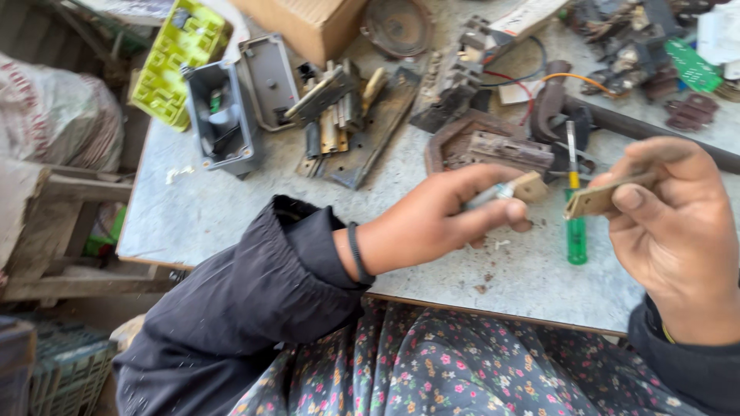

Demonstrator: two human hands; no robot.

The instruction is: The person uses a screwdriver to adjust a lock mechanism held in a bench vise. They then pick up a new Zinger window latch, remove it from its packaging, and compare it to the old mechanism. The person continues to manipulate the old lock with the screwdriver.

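the left hand [439, 219] has its fingers clamped on a small part [512, 189], mostly hidden and blurred. the right hand [678, 223] pinches a tan strip [605, 196] just beside it, a screwdriver [575, 208] on the table [231, 208] partly hidden behind.

At the far edge of the bench [231, 208] sits a brown cardboard box [304, 25], cut off by the top of the view, one corner pointing toward the clutter. Farther right along that edge lies a flat white label or card [526, 17] with a reddish stripe, tilted on the parts beneath it. A blurred white packet [718, 35] shows at the far right corner.
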